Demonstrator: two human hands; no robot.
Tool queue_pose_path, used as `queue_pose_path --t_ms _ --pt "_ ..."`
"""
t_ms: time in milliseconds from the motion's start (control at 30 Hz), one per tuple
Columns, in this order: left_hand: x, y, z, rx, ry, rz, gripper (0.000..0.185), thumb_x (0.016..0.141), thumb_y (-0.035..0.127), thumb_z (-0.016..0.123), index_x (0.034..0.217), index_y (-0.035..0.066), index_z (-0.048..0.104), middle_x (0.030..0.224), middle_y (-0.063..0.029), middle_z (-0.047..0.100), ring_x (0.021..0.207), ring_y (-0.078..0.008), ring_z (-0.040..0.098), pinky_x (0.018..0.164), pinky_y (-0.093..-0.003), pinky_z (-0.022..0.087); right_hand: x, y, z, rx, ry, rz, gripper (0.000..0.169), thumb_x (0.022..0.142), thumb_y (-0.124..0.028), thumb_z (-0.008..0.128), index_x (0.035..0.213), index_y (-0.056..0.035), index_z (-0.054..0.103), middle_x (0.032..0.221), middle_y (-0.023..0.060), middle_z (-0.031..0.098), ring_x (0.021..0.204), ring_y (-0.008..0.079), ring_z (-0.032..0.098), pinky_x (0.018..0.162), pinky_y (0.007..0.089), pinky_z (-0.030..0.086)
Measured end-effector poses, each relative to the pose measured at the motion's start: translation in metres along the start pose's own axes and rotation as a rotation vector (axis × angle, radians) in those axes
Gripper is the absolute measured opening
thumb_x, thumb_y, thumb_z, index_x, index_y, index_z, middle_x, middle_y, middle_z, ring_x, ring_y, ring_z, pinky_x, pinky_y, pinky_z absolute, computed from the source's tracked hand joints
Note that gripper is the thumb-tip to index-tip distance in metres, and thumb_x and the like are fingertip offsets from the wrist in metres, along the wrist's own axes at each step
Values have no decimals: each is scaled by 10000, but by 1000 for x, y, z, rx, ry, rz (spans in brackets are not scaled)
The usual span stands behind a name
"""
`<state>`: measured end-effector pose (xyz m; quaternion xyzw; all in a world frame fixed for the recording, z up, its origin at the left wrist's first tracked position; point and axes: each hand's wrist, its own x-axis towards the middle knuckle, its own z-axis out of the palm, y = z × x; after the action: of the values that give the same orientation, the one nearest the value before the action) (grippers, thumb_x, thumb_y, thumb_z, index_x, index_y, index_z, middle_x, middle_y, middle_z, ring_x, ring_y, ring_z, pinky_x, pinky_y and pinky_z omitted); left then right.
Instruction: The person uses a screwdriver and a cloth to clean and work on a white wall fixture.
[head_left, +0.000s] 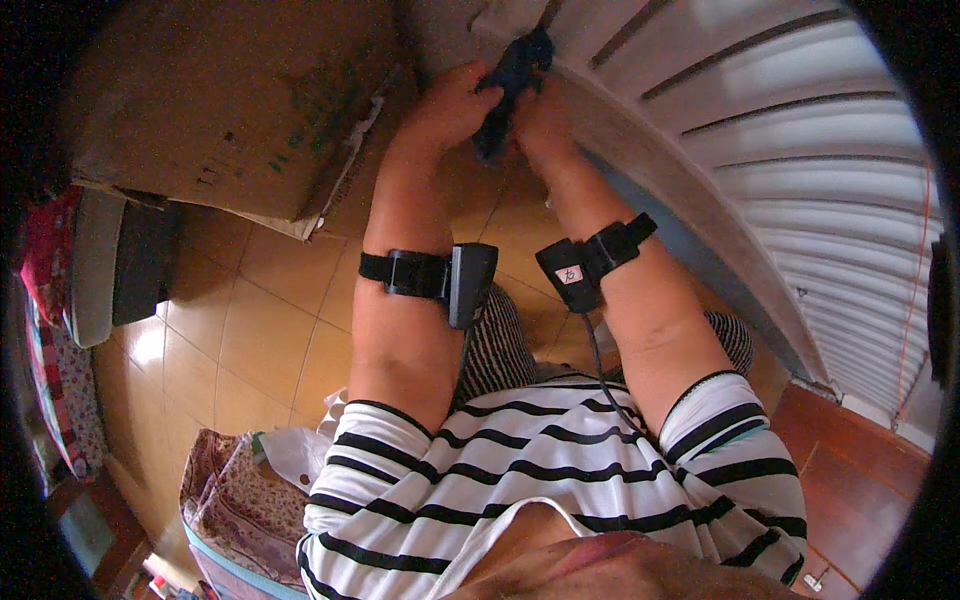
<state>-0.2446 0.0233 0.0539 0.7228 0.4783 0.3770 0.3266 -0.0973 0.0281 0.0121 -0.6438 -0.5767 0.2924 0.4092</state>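
Both of my hands are at the top middle of the head view, with a dark, soft-looking item (516, 75), perhaps cloth, between them. My left hand (459, 101) grips its left side, the thumb lying over it. On the other side my right hand (541, 109) has hold of it, the fingers partly hidden. The item hangs lengthwise near a pale wall and the slatted panel. Its exact kind cannot be told in the dim light. Each forearm bears a black strapped device, one on the left (471, 285) and one on the right (571, 276).
A large cardboard box (225, 97) stands close to my left hand. The white slatted panel (810, 187) curves along the right. A patterned fabric bag (232, 495) lies by my left side on the tiled floor (262, 300). Farther left are a dark container (142, 262) and patterned cloths (82, 405).
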Motion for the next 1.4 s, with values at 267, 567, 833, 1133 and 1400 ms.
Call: queue_pose_path --t_ms 267,567,833,1133,1400 --pt "-2 2 4 -126 -62 -134 290 781 131 559 1041 4 583 906 -159 631 837 -234 601 746 -366 464 -7 -7 -9 -119 51 -175 422 850 -121 437 1252 -4 389 1111 271 523 1022 427 516 871 460 425" --pt "2 -6 11 -40 -72 -129 330 774 170 560 1066 18 586 934 -155 633 886 -244 599 782 -370 457 -22 -33 -24 -266 -61 -111 433 822 -65 457 1242 18 388 1198 261 480 1074 417 492 906 433 418" --pt "0 -15 -2 -404 51 -204 299 739 160 569 990 9 632 899 -97 644 857 -199 592 755 -341 460 -35 2 -26 -233 -3 -380 419 865 -77 405 1275 7 378 1164 276 507 1069 418 502 905 421 405" --pt "2 5 -19 -436 6 -359 383 775 228 595 1091 13 591 1119 -134 588 1072 -248 532 921 -348 408 0 -8 -19 -237 -122 -552 418 851 -54 401 1269 -36 395 1139 258 528 1065 414 502 903 430 399" --pt "4 2 -8 -386 -57 -380 450 765 225 608 1158 17 542 1125 -152 570 1058 -276 524 919 -377 406 -21 -17 -36 -368 -148 -309 392 850 -65 413 1242 -63 412 1091 253 550 996 418 535 835 457 435"
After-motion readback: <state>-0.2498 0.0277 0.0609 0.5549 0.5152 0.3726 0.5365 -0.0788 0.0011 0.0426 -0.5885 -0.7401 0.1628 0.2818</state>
